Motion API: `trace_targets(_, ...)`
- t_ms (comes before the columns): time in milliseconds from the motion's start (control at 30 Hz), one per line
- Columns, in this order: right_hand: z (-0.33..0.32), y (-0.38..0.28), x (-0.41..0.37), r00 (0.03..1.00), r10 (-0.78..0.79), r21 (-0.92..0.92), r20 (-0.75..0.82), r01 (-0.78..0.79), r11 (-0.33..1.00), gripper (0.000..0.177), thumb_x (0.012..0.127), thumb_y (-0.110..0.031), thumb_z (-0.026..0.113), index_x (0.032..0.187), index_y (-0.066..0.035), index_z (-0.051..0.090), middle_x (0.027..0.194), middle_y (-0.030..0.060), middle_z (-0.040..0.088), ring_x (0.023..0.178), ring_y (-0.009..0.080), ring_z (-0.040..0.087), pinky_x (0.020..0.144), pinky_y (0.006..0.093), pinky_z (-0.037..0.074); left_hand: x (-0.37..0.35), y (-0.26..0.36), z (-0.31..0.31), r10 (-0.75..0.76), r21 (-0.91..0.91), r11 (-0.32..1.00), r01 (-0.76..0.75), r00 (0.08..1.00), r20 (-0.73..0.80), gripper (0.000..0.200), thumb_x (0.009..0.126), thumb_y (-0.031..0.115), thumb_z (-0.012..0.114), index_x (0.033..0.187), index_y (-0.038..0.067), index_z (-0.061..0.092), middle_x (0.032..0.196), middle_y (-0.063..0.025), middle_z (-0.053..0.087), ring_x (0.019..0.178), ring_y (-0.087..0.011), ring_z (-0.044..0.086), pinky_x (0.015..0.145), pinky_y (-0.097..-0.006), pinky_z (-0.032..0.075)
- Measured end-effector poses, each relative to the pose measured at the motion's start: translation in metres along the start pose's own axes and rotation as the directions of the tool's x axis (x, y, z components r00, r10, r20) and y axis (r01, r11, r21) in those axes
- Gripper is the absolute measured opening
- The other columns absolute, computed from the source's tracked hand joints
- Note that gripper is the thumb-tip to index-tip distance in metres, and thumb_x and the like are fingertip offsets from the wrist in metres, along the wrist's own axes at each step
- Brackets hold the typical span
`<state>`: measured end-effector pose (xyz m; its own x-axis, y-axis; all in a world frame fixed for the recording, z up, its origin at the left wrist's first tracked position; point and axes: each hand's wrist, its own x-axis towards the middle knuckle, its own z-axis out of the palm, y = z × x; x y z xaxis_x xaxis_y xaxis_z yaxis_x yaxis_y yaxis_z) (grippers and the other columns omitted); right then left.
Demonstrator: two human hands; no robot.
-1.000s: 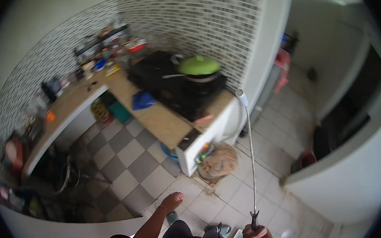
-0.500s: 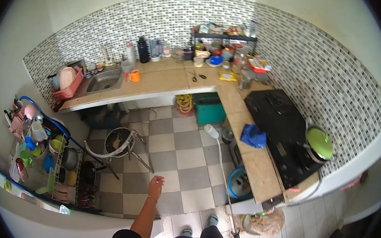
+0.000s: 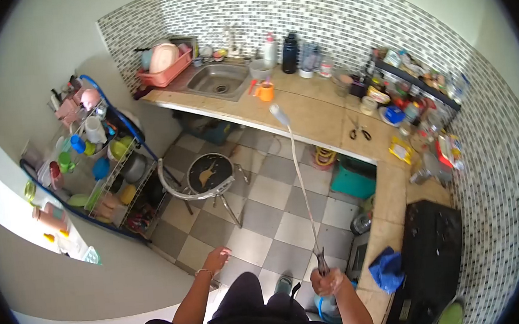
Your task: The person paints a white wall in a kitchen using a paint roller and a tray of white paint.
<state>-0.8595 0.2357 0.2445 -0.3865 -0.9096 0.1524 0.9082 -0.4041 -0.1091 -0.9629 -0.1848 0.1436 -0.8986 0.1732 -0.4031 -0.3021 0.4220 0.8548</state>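
Right hand (image 3: 327,281), five o'clock: fingers wrapped around the dark handle (image 3: 322,265) of a long pale rod (image 3: 305,195). Left hand (image 3: 217,260), seven o'clock: fingers loosely bent. Rod: slanting from the right hand to a white head (image 3: 279,115), one o'clock. Black-seated chair (image 3: 220,167), nine o'clock. Orange mug (image 3: 264,91), twelve o'clock, on counter (image 3: 313,103). Sink (image 3: 219,81), eleven o'clock.

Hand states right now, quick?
Left hand: open, fingers loosely curled, nothing visible in it.
Right hand: closed, holding the long thin rod by its handle.
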Motion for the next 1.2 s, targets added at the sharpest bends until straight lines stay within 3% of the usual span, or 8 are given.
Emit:
trace_targets(133, 0.024, -0.129, 0.091, 0.992, 0.115, -0.076, 0.057, -0.111, 0.991, 0.044, 0.087, -0.009, 0.062, 0.050, -0.010, 0.039, 0.041, -0.0035, 0.035, 0.031, 0.0069, 0.032, 0.030, 0.0233, 0.024, 0.003, -0.011, -0.044, -0.039, -0.136, 0.991, -0.005, 0.947, -0.318, 0.023, 0.090, 0.013, 0.054, 0.106, 0.001, 0.064, 0.093, -0.0100, 0.069, 0.080, -0.0166, 0.066, 0.072, -0.0303, 0.054)
trace_targets(333, -0.010, -0.218, 0.235, 0.942, 0.264, -0.075, 0.207, -0.254, 0.964, 0.040, 0.083, -0.004, 0.061, 0.050, -0.009, 0.039, 0.040, -0.0027, 0.038, 0.031, 0.0052, 0.034, 0.029, 0.0219, 0.028, 0.037, -0.042, -0.104, -0.407, -0.433, 0.871, 0.232, 0.834, -0.373, 0.021, 0.091, 0.014, 0.055, 0.105, 0.001, 0.064, 0.091, -0.0082, 0.068, 0.078, -0.0145, 0.065, 0.067, -0.0298, 0.054)
trace_targets(433, -0.016, -0.250, 0.292, 0.926, 0.321, -0.061, 0.200, -0.316, 0.947, 0.041, 0.084, -0.006, 0.063, 0.051, -0.009, 0.038, 0.041, -0.0019, 0.038, 0.032, 0.0062, 0.035, 0.030, 0.0222, 0.028, 0.083, -0.046, -0.147, -0.429, -0.513, 0.844, 0.158, 0.772, -0.468, 0.022, 0.092, 0.014, 0.056, 0.107, 0.001, 0.064, 0.090, -0.0077, 0.067, 0.078, -0.0142, 0.064, 0.066, -0.0299, 0.054)
trace_targets(533, 0.005, -0.290, 0.337, 0.923, 0.355, -0.074, 0.147, -0.348, 0.935, 0.039, 0.085, -0.007, 0.063, 0.054, -0.008, 0.039, 0.041, -0.0016, 0.038, 0.034, 0.0071, 0.035, 0.030, 0.0224, 0.027, 0.139, -0.046, -0.195, -0.257, -0.427, 0.901, -0.071, 0.705, -0.660, 0.022, 0.092, 0.013, 0.056, 0.109, 0.000, 0.063, 0.092, -0.0076, 0.067, 0.079, -0.0138, 0.063, 0.069, -0.0301, 0.054)
trace_targets(700, 0.027, -0.358, 0.365, 0.940, 0.340, -0.103, 0.033, -0.335, 0.937, 0.028, 0.089, -0.004, 0.060, 0.065, -0.005, 0.044, 0.044, -0.0034, 0.036, 0.036, 0.0061, 0.034, 0.034, 0.0223, 0.027, 0.185, 0.087, -0.291, -0.128, -0.439, 0.864, -0.249, 0.733, -0.668, 0.020, 0.097, 0.015, 0.053, 0.113, 0.007, 0.061, 0.096, 0.0004, 0.063, 0.082, -0.0103, 0.060, 0.070, -0.0250, 0.045)
trace_targets(900, 0.049, -0.421, 0.400, 0.950, 0.312, -0.263, 0.004, -0.300, 0.917, 0.021, 0.090, -0.001, 0.057, 0.072, -0.004, 0.046, 0.046, -0.0032, 0.036, 0.039, 0.0062, 0.033, 0.039, 0.0216, 0.026, 0.236, 0.154, -0.377, -0.030, -0.376, 0.851, -0.366, 0.680, -0.732, 0.018, 0.095, 0.004, 0.052, 0.110, -0.002, 0.060, 0.092, -0.0044, 0.064, 0.082, -0.0111, 0.059, 0.080, -0.0251, 0.048)
trace_targets(1033, 0.043, -0.471, 0.442, 0.946, 0.314, -0.314, -0.075, -0.322, 0.893, 0.023, 0.088, 0.005, 0.058, 0.070, -0.004, 0.046, 0.047, 0.0000, 0.037, 0.040, 0.0078, 0.032, 0.039, 0.0233, 0.025, 0.275, 0.169, -0.446, 0.108, -0.152, 0.921, -0.359, 0.609, -0.786, 0.020, 0.097, 0.010, 0.053, 0.114, 0.006, 0.061, 0.098, -0.0014, 0.065, 0.084, -0.0109, 0.062, 0.071, -0.0250, 0.046)
trace_targets(1200, 0.009, -0.560, 0.546, 0.942, 0.163, -0.535, -0.294, -0.303, 0.789, 0.031, 0.082, 0.009, 0.062, 0.065, -0.007, 0.042, 0.043, -0.0001, 0.033, 0.037, 0.0101, 0.033, 0.038, 0.0274, 0.025, 0.326, 0.249, -0.565, 0.486, 0.479, 0.872, -0.095, 0.276, -0.829, 0.017, 0.086, 0.005, 0.059, 0.103, 0.003, 0.061, 0.098, -0.0140, 0.061, 0.083, -0.0307, 0.062, 0.074, -0.0371, 0.051)
